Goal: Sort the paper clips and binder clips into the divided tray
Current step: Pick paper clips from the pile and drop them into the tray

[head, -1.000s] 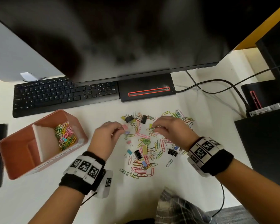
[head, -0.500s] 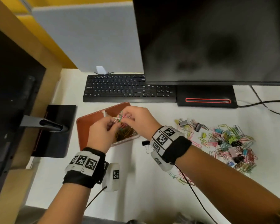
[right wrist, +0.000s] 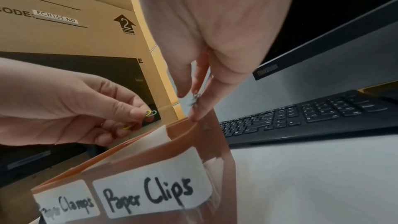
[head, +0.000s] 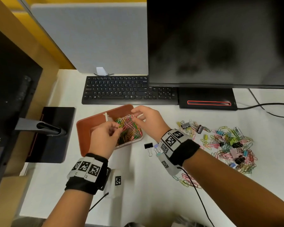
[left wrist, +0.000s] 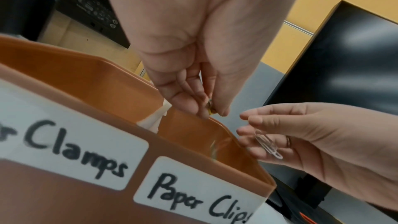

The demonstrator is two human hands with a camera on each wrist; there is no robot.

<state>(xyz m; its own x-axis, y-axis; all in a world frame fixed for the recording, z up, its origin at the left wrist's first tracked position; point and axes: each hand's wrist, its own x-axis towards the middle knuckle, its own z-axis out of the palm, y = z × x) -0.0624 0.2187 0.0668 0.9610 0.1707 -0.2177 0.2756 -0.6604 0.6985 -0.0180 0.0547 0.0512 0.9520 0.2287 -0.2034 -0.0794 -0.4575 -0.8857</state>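
Observation:
The brown divided tray (head: 88, 126) stands left of centre, and its right compartment holds a heap of coloured paper clips (head: 129, 130). Both hands hover over that compartment. My left hand (head: 116, 128) pinches a few coloured paper clips (right wrist: 147, 114) between thumb and fingers. My right hand (head: 135, 115) pinches a pale paper clip (left wrist: 267, 144). The tray's front wall (left wrist: 86, 185) carries the labels "Clamps" and "Paper Clips". A mixed pile of paper clips and binder clips (head: 228, 145) lies on the table to the right. One black binder clip (head: 148, 147) lies beside the tray.
A black keyboard (head: 129, 90) and a monitor (head: 220, 41) on its base (head: 206, 100) stand behind the tray. A second monitor stand (head: 52, 133) and a cardboard box (right wrist: 64, 23) are at the left. Cables (head: 269, 108) run along the back right.
Both hands left the pile and came over the tray's paper clip compartment with clips in their fingers; the head view swung left. Since half a second ago the hands have drawn slightly apart.

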